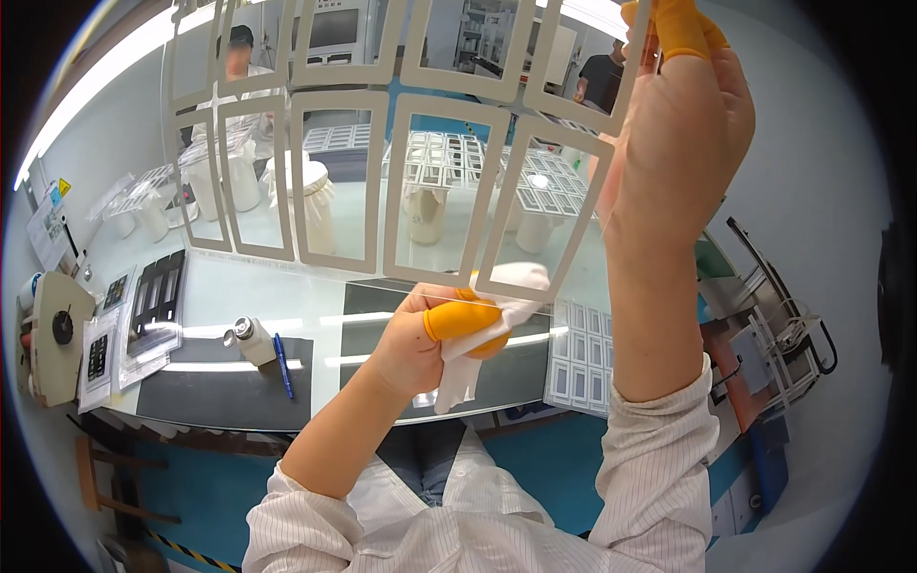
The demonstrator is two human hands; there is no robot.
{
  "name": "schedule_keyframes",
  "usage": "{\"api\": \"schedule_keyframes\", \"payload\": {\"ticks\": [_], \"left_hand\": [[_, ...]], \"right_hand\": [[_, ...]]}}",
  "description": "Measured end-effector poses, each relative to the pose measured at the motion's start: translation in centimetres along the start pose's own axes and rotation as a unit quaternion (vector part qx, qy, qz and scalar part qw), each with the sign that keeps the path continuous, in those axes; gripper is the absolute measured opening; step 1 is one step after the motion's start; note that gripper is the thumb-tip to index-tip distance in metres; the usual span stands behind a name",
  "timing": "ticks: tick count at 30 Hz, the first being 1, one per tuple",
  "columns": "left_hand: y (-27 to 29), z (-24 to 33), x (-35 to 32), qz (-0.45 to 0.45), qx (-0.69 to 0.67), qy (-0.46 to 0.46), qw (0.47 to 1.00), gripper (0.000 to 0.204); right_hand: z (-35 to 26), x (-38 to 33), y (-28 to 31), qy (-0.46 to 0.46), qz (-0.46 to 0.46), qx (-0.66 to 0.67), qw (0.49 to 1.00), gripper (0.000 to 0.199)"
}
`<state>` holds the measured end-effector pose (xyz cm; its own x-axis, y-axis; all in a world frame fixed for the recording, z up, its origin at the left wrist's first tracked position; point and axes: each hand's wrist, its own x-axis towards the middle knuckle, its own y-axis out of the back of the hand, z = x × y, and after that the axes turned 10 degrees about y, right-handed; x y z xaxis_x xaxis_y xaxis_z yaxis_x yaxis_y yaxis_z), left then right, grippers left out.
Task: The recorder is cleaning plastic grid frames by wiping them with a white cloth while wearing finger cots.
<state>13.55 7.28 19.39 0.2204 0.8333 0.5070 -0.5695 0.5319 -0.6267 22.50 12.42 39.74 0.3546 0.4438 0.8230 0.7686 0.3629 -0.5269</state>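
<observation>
A large clear sheet printed with rows of grey rectangular frames is raised and tilted in front of me. My right hand grips its upper right edge, with orange finger cots on the fingertips. Lower down, my left hand is closed on a white cloth at the sheet's bottom edge. Orange finger cots cover its thumb and fingertips too. Part of the cloth shows behind the clear sheet, and the rest hangs below my fingers. Whether those fingers also pinch the sheet is hard to see.
On the table, a small bottle stands beside a blue pen. Framed sheets lie right; dark printed sheets lie left. White cloth-covered containers stand behind, some bearing more sheets. A person is across the table, another further right.
</observation>
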Motion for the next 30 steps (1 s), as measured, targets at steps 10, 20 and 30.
{"api": "schedule_keyframes", "payload": {"ticks": [10,20,30], "left_hand": [[-2.9,2.7,4.1,-0.041,-0.031,-0.014,0.999,0.026],[-0.1,-1.8,-0.6,-0.023,0.04,-0.003,0.999,0.037],[-3.6,-2.8,-3.8,0.15,0.395,0.012,0.906,0.025]], "right_hand": [[0.7,0.1,0.5,-0.052,-0.044,-0.016,0.998,0.013],[2.0,-0.2,4.3,0.022,-0.112,-0.008,0.993,0.021],[-1.2,-1.8,5.2,0.058,-0.102,-0.039,0.992,0.023]]}}
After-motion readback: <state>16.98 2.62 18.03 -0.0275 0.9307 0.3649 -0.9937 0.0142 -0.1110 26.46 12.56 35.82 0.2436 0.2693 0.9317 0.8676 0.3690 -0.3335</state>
